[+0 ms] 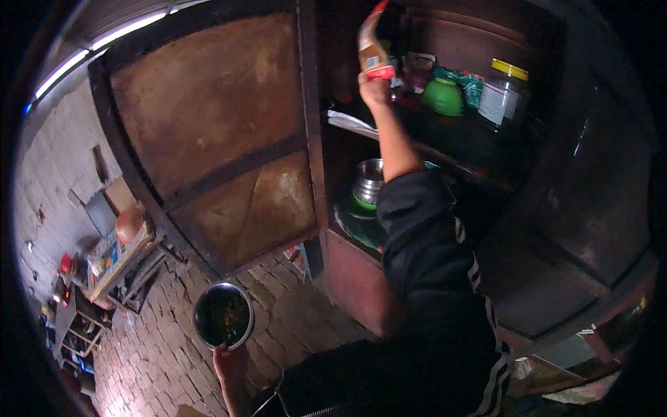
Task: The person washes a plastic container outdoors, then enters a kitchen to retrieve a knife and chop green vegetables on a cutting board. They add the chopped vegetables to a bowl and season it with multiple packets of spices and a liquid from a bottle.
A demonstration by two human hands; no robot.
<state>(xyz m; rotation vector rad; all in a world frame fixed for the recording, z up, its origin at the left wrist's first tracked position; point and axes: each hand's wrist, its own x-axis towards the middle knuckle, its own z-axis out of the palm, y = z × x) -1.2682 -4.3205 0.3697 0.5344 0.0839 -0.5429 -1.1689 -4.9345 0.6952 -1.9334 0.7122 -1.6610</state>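
Note:
My left hand (229,359) grips the near rim of a round metal bowl (250,318), held out over the brick floor. Small yellowish and green bits of food (232,315) lie on its dark inside; what they are I cannot tell. My right hand (375,93) is raised at the upper shelf of an open wooden cupboard (311,120), shut on a packet (372,49) with red ends and a brown middle. The packet stands upright above my fist, bent and slightly blurred. Close to this hand on the shelf are a green plastic bowl (443,97) and a clear jar with a yellow lid (503,96).
Stacked steel bowls (369,182) stand on the lower shelf, beside my right forearm. The cupboard's left door (208,104) hangs wide open, its right door (573,208) too. A low table (125,255) holding an orange-brown round object (130,225) stands by the left wall.

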